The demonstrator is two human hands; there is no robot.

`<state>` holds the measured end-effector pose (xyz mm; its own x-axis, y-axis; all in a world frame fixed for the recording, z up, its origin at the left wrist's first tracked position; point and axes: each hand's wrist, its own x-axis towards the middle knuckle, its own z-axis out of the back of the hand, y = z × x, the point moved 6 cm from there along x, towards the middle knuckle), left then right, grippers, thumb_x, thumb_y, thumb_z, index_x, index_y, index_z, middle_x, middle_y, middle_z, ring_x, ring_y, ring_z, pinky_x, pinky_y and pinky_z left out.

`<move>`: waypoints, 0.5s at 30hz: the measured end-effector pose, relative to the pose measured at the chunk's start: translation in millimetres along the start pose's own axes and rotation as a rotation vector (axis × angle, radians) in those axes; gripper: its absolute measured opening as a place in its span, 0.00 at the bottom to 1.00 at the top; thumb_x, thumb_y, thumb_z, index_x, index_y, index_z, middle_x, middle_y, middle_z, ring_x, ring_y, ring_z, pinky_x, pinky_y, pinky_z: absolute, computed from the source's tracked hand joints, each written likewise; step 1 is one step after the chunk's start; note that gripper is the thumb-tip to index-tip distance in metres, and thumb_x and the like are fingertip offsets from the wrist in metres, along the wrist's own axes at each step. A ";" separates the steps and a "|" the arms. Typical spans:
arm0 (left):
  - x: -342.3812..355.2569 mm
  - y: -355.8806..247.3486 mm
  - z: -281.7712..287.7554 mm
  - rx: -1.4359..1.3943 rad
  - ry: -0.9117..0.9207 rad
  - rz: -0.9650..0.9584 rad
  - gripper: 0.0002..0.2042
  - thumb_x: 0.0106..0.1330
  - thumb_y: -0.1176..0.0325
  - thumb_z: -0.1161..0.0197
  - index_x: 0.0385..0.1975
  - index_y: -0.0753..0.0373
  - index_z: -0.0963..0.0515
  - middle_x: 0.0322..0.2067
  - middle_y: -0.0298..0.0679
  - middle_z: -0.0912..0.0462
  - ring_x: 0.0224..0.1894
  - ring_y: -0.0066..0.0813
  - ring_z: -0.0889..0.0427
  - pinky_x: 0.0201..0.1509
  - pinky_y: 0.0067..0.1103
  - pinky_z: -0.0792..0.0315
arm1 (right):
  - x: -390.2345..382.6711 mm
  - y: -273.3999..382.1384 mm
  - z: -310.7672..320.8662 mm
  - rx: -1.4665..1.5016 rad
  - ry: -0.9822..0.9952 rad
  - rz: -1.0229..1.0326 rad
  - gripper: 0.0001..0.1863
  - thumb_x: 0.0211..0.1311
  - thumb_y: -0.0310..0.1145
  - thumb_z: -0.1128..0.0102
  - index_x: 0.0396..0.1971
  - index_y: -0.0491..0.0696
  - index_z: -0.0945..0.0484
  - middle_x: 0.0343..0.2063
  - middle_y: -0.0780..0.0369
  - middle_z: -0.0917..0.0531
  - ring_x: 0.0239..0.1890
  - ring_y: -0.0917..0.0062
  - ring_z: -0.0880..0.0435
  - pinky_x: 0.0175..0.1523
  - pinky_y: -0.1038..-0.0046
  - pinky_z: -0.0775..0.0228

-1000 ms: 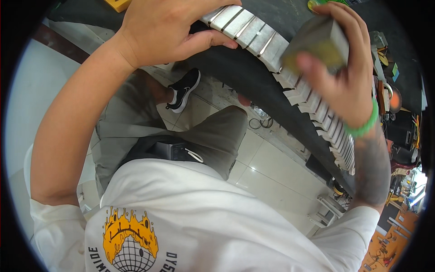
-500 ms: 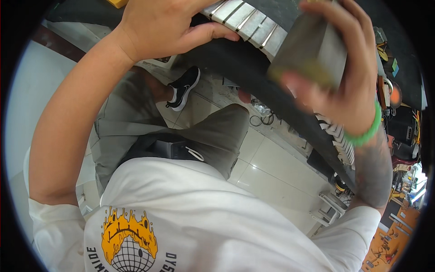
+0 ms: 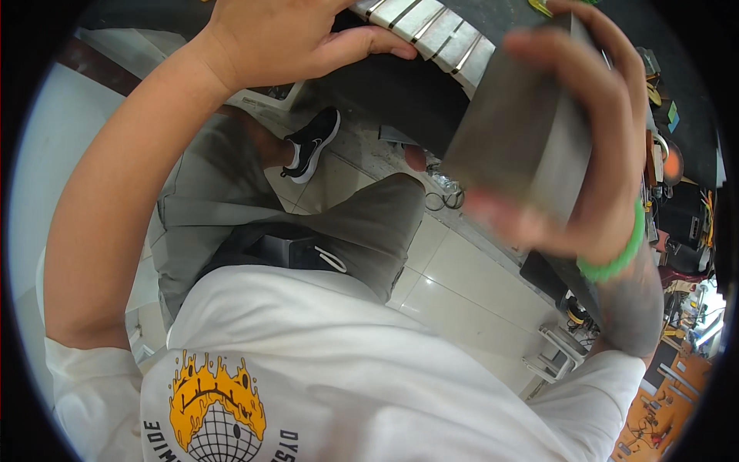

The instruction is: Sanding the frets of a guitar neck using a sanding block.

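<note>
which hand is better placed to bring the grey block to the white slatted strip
Probably the right hand: it holds the grey block, while the left hand is at the white slatted strip.

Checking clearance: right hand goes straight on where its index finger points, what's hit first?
Probably the white slatted strip, left of the right hand. Depth's unclear; the hand and grey block might pass above.

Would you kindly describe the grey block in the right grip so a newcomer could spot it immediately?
Across the top runs a black surface; toward its right side, find the right grip, just above a green bracelet. The block held there is boxy and dull grey, plain-faced unlike the pale, dark-lined strip it partly hides from view.
</note>
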<state>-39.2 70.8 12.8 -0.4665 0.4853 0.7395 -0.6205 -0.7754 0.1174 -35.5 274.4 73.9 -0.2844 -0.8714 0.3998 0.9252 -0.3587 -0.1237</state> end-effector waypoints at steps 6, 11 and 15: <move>6.6 -7.0 -2.3 -0.018 0.005 -0.018 0.26 0.56 0.48 0.25 0.46 0.62 0.18 0.39 0.44 0.14 0.42 0.44 0.14 0.47 0.34 0.25 | -2.3 -42.0 -6.5 -0.013 -0.101 0.045 0.48 0.42 0.60 0.17 0.59 0.46 0.27 0.48 0.51 0.28 0.58 0.52 0.27 0.56 0.48 0.31; 1.3 -2.5 2.6 0.029 0.003 -0.030 0.26 0.56 0.48 0.25 0.46 0.62 0.18 0.39 0.44 0.14 0.42 0.44 0.15 0.47 0.34 0.25 | 0.3 17.3 0.9 -0.006 0.111 0.095 0.44 0.49 0.56 0.19 0.60 0.45 0.28 0.49 0.51 0.28 0.58 0.58 0.27 0.57 0.55 0.30; 7.5 -8.6 0.4 0.014 0.038 -0.026 0.26 0.56 0.48 0.26 0.47 0.62 0.18 0.39 0.45 0.14 0.43 0.45 0.15 0.48 0.34 0.25 | 2.5 -42.2 4.8 0.047 -0.029 0.166 0.35 0.45 0.54 0.17 0.52 0.52 0.18 0.57 0.48 0.30 0.58 0.54 0.24 0.60 0.53 0.30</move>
<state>-37.2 80.9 17.6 -0.4741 0.5204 0.7102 -0.6240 -0.7677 0.1459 -74.1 289.0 84.5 -0.1196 -0.9072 0.4033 0.9697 -0.1938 -0.1484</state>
